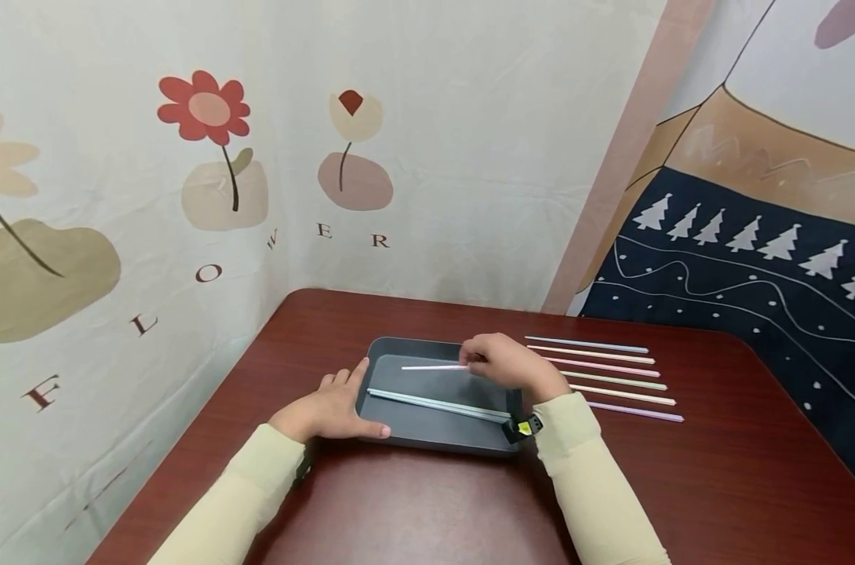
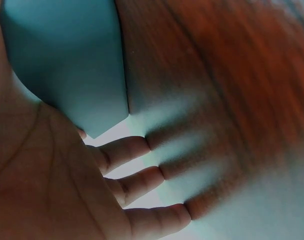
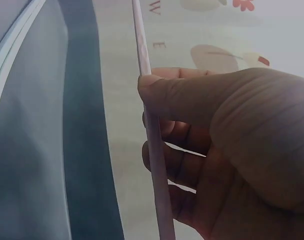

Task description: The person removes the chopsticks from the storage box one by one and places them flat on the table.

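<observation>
My right hand (image 1: 501, 362) is over the far right part of the grey tray (image 1: 427, 435), pinching a pale pink chopstick (image 1: 431, 367) between thumb and fingers. In the right wrist view that chopstick (image 3: 157, 165) runs along the curled fingers, its thinner end beyond the thumb. Two pale blue chopsticks (image 1: 434, 403) lie side by side in the tray, their right ends partly hidden by the right wrist. At the tray's left end rests my left hand (image 1: 332, 410), thumb along the near rim. The left wrist view shows its palm against the tray wall (image 2: 67, 60), fingers extended.
Several pastel chopsticks (image 1: 611, 363) lie in a spaced row on the reddish-brown table (image 1: 724, 471), right of the tray. Behind the table hangs a pale curtain (image 1: 470, 157) with flower prints. A dark tree-patterned cloth (image 1: 738, 275) hangs at the right.
</observation>
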Available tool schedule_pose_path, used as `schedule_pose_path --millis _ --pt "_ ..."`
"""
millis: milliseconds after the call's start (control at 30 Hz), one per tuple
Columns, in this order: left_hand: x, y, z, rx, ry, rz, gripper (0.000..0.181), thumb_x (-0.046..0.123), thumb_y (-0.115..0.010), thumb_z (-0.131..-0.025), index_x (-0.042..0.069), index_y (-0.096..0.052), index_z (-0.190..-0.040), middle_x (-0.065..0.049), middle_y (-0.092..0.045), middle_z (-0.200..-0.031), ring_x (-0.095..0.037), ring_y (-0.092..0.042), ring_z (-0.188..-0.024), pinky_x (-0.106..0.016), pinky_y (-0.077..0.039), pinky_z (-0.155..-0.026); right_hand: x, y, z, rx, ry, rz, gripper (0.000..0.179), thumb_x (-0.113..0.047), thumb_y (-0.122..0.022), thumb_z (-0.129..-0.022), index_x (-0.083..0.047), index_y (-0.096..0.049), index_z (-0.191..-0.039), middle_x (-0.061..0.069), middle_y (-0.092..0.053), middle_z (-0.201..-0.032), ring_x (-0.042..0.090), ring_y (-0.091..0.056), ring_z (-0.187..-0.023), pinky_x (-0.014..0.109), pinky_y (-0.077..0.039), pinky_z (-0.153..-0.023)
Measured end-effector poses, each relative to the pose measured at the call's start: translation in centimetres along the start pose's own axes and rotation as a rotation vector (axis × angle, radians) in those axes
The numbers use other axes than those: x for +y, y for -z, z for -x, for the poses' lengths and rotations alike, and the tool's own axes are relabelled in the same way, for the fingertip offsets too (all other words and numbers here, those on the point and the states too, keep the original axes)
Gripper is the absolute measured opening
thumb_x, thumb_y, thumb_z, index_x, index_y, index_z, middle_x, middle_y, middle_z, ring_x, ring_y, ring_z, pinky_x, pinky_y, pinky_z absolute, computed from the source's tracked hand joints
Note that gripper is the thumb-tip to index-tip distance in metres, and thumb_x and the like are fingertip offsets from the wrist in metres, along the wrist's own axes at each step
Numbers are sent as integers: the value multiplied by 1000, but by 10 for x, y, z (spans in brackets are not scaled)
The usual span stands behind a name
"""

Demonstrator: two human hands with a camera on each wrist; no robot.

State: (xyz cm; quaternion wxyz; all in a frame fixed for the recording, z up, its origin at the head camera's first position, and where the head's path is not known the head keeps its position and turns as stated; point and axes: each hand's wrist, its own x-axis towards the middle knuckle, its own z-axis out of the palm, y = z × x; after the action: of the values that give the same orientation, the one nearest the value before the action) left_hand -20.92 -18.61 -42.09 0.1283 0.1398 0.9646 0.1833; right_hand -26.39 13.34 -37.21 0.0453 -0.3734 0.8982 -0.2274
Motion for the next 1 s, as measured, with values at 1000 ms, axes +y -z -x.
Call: schedule_pose_path --millis 1000 --pt "-1 -2 -2 4 -11 5 136 74 -76 -66 0 -8 -158 -25 -38 -142 -43 -35 -125 -58 -43 -94 64 35 138 54 -174 53 16 1 -65 -93 -15 -67 -91 -10 -57 -81 9 -53 -77 32 -47 -70"
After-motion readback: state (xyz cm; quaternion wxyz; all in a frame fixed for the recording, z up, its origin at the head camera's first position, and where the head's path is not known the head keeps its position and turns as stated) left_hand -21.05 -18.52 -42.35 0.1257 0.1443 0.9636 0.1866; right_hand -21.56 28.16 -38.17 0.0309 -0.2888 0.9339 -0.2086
